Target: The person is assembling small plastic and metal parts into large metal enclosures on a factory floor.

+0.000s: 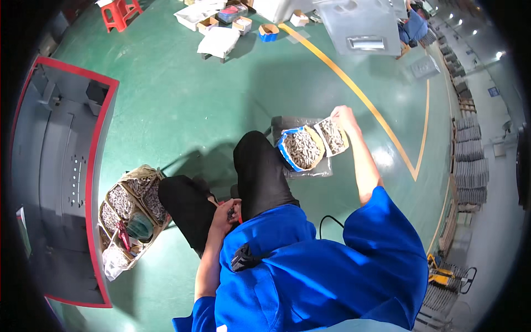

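My right hand [344, 118] is closed at the far right corner of a small open box [334, 138] full of short grey metal pieces, its fingers bent over the rim. Touching that box on its left is a blue-sided carton [284, 149], also filled with such pieces. Both rest on dark plastic sheeting [318, 170] on the floor. By my lap, my left hand [224, 214] is curled around something small and dark. A light-brown stick-like end [212, 200] shows just beyond its fingers; I cannot tell whether it belongs to the held thing.
At left a divided container [145, 255] holds metal pieces, a dark green tub [140, 227] and a red-handled tool [123, 237]. Beyond it stands a grey red-edged cabinet [88, 182]. Far ahead are a red stool [117, 14], small boxes [269, 33] and a grey bin [359, 25].
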Action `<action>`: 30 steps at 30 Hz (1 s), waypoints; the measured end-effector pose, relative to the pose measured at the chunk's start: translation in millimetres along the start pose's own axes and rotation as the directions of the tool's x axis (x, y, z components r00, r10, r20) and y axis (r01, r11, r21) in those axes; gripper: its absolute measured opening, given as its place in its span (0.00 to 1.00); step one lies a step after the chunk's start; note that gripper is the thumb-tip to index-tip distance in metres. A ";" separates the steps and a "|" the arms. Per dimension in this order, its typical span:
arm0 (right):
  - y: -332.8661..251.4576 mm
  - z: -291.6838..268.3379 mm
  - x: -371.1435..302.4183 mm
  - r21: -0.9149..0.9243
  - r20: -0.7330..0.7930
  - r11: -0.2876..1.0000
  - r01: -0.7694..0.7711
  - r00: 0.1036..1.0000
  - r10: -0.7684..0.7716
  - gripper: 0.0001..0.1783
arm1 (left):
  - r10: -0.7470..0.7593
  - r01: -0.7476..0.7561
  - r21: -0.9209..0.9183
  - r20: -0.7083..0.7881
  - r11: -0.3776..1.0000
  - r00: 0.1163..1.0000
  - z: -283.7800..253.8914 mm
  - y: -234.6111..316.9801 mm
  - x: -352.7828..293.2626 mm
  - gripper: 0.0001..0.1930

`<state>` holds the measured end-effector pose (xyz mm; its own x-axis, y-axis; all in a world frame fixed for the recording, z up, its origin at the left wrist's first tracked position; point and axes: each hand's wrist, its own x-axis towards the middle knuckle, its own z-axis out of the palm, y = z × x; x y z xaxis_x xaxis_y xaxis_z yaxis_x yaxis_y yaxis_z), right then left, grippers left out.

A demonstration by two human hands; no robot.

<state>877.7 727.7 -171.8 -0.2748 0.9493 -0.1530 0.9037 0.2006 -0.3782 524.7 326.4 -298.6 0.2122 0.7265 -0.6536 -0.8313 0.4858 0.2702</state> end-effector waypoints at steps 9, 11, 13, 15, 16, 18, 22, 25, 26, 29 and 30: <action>-77.3 -79.0 130.6 0.396 -0.254 0.856 0.332 0.936 -0.245 0.07 | 0.040 -0.036 0.147 -0.025 0.988 0.999 19.4 8.6 -28.0 0.16; -108.0 -93.0 165.6 0.269 -0.332 0.912 0.310 0.918 -0.215 0.09 | 0.030 -0.026 0.099 -0.040 0.995 0.999 10.4 10.3 -26.4 0.16; -120.3 -108.1 208.0 0.275 -0.353 0.910 0.311 0.913 -0.206 0.09 | 0.024 -0.022 0.073 -0.030 0.997 0.999 9.4 16.7 -25.0 0.16; -131.5 -123.4 245.2 0.097 -0.447 0.934 0.345 0.853 -0.269 0.09 | -0.037 0.044 0.104 -0.071 0.994 0.997 14.6 20.7 -22.4 0.16; -141.2 -130.5 259.6 0.024 -0.484 0.936 0.352 0.823 -0.298 0.08 | -0.053 0.061 0.131 -0.067 0.989 0.996 10.0 18.0 -19.8 0.16; -157.5 -144.5 285.8 -0.089 -0.533 0.935 0.343 0.777 -0.336 0.08 | -0.091 0.097 0.149 -0.046 0.984 0.995 9.5 18.4 -14.5 0.16; -180.8 -158.7 323.8 -0.242 -0.560 0.936 0.255 0.751 -0.350 0.08 | -0.107 0.118 0.127 -0.088 0.985 0.990 6.6 17.8 -2.6 0.15; -197.4 -157.2 338.6 -0.320 -0.541 0.926 0.203 0.763 -0.354 0.09 | -0.111 0.122 0.119 -0.094 0.985 0.989 4.9 18.4 3.7 0.16; -199.6 -156.4 344.0 -0.341 -0.536 0.920 0.194 0.763 -0.360 0.09 | -0.114 0.125 0.120 -0.097 0.985 0.989 6.5 20.3 3.4 0.16; -204.0 -158.5 354.9 -0.408 -0.430 0.892 0.195 0.821 -0.377 0.10 | -0.123 0.135 0.111 -0.107 0.985 0.987 4.5 20.5 8.5 0.16; -206.8 -158.0 358.6 -0.465 -0.382 0.867 0.181 0.842 -0.381 0.11 | -0.132 0.144 0.102 -0.116 0.984 0.984 5.0 20.8 9.1 0.16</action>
<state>644.2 1064.9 -4.2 -0.4500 0.8157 0.3636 0.8862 0.4581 0.0692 511.8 345.5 -295.4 0.2586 0.5947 -0.7612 -0.7354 0.6321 0.2441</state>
